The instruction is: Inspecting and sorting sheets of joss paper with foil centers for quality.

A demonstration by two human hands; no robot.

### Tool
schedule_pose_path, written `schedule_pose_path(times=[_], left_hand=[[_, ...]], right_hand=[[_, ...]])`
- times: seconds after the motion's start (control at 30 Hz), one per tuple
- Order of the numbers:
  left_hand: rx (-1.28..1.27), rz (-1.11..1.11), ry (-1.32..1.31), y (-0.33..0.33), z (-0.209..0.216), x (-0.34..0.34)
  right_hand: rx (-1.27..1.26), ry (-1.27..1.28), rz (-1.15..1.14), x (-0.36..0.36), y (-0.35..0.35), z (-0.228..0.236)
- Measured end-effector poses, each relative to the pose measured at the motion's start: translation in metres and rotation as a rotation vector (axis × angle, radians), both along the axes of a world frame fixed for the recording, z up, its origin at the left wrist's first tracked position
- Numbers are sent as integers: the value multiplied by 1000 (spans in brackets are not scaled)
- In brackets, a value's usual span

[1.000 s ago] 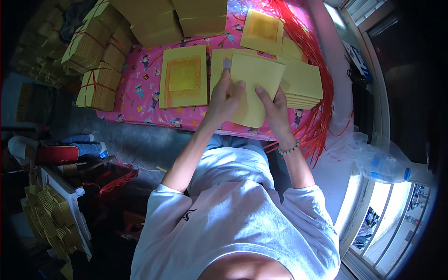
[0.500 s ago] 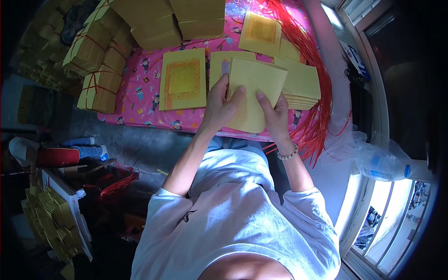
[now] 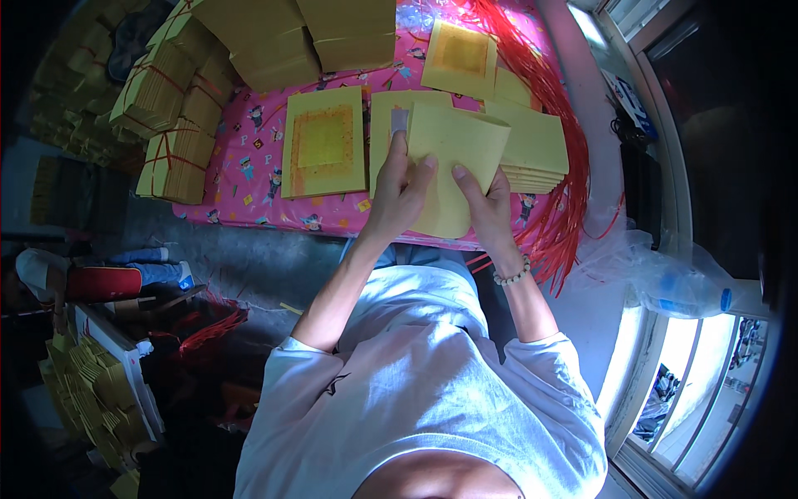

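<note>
Pink patterned cover [image 3: 225,193] is lying beneath — the left hand [image 3: 397,193] and right hand [image 3: 490,206] are gripping curved yellow paper [image 3: 457,137].

Through my remote feed I see a small workshop: red-tied rectangular bundles of yellow-brown paper [image 3: 154,87] stacked high, long glossy red strands [image 3: 549,100] draped over a pink cartoon-printed table [image 3: 226,185], and a blue-trousered co-worker [image 3: 154,271] near another white-edged work table [image 3: 125,339].

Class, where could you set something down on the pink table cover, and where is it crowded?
A bare patch of pink cover lies between the tied bundles on the left and the orange-marked paper. Crowded to the right: the left hand and right hand hold yellow paper beside a yellow stack and red strands.
</note>
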State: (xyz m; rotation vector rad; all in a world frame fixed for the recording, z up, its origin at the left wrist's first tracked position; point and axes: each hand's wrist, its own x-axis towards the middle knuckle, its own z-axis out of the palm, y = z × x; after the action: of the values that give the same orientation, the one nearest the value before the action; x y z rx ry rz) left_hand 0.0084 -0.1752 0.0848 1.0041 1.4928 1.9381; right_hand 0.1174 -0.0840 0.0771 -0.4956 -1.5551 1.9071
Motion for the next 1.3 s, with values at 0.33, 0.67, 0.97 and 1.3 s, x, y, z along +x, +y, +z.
schedule_pose_path(times=[0.33, 0.67, 0.97, 1.3], left_hand=[[47, 4, 80, -7, -4, 6], [72, -197, -143, -10, 13, 7], [1, -132, -20, -9, 12, 5], [-35, -5, -99, -13, 0, -3]], right_hand=[[55, 34, 31, 10, -2, 3], [102, 36, 35, 16, 2, -1], [49, 46, 13, 11, 0, 1], [-5, 35, -26, -9, 6, 4]])
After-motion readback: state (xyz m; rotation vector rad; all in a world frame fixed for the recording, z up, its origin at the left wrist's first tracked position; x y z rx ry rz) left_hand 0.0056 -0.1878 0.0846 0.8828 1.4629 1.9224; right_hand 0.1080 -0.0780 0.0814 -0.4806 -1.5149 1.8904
